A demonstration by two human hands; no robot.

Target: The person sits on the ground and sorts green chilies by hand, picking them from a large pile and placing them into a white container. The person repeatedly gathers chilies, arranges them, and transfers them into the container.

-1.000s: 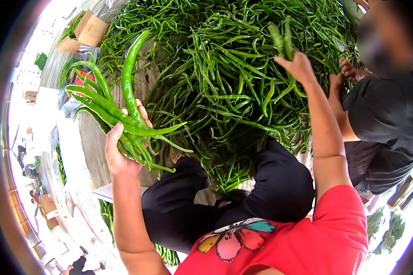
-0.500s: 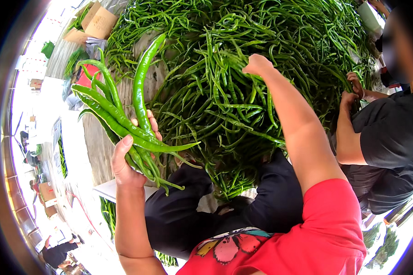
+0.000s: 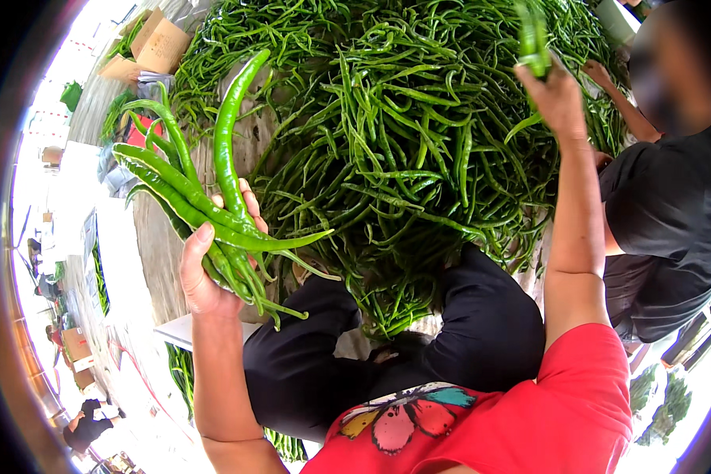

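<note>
My left hand [image 3: 212, 272] is closed round a bunch of long green chili peppers [image 3: 201, 207], raised at the left of the pile. The peppers fan upward, and their thin ends hang below the fingers. Over the far right part of the pile, my right hand [image 3: 557, 99] is closed on a green chili pepper [image 3: 532, 35]; motion smears it, and I cannot tell whether there is more than one. A large heap of green chili peppers [image 3: 419, 134] covers the ground in front of my knees.
At my right sits a co-worker in a black shirt [image 3: 667, 205], with a hand [image 3: 598, 73] at the heap's far right edge. An open cardboard box [image 3: 159, 43] stands at the far left. A white board [image 3: 178, 332] lies below my left hand.
My right hand has moved from the middle of the heap to the far right, lifting a green pepper. My left hand keeps its bunch and has shifted slightly left in the picture.
</note>
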